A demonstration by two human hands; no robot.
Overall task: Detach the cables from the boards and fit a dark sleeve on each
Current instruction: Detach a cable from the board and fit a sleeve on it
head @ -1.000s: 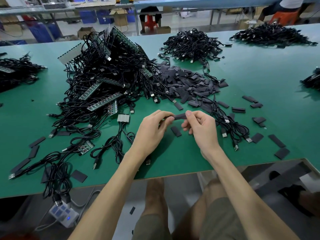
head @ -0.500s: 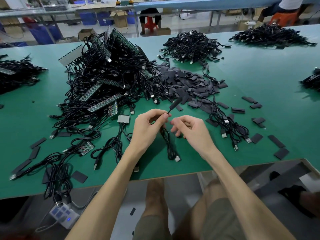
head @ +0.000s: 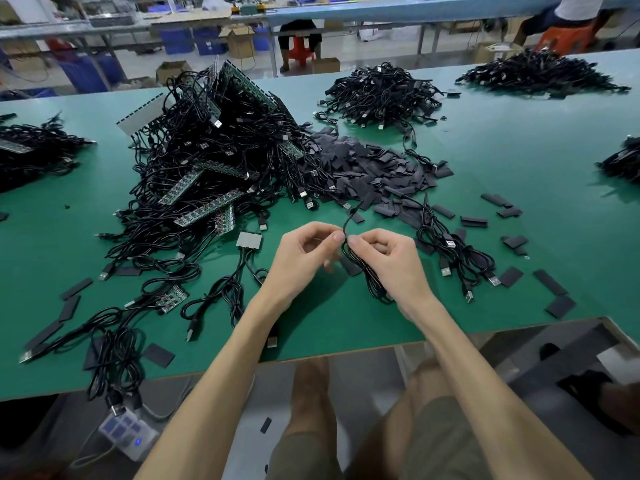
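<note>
Near bench front edge, our left hand & right hand both pinch one cable; its hanging loops could snag nearby loose cables, yanking it free.

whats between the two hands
Head view: a black cable, pinched by the left hand and the right hand.

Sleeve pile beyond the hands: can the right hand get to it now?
Probably yes: only a few flat loose sleeves lie between the right hand and the sleeve pile. Its grip is on the cable, though, so fingers must free up first.
</note>
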